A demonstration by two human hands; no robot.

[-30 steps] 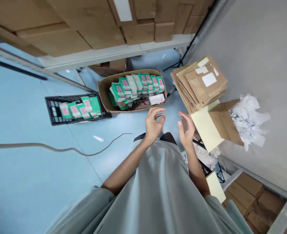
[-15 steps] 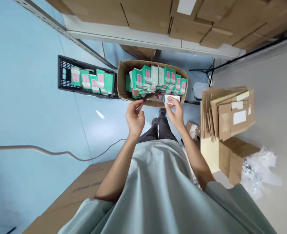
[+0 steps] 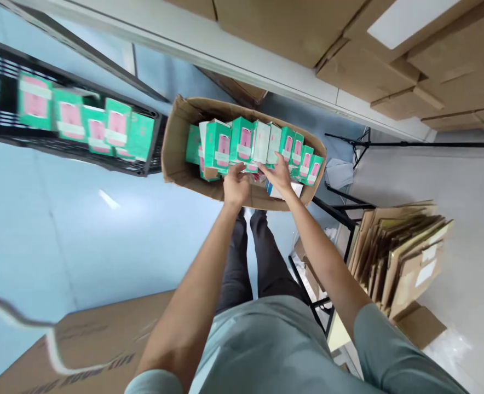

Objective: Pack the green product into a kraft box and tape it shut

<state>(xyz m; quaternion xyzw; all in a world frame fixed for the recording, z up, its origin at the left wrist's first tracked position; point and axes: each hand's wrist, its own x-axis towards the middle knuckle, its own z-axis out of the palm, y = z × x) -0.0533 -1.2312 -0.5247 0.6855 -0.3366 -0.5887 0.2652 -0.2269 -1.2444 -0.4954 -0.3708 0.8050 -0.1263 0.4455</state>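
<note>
Upper centre, left hand (image 3: 236, 187) and right hand (image 3: 280, 177) at green boxes (image 3: 217, 143) inside cardboard box (image 3: 177, 150). Right fingers apart; left fingers, can't tell. Black crate (image 3: 155, 143) upper left.

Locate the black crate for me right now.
In the head view, the black crate is at the far left, cut off by the picture's edge, its right end beside the cardboard carton.

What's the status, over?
Left hand, right hand: at green-pink rectangular cartons, grip unclear. Brown cardboard box around cartons. Right forearm partly hides white rectangular box.
</note>
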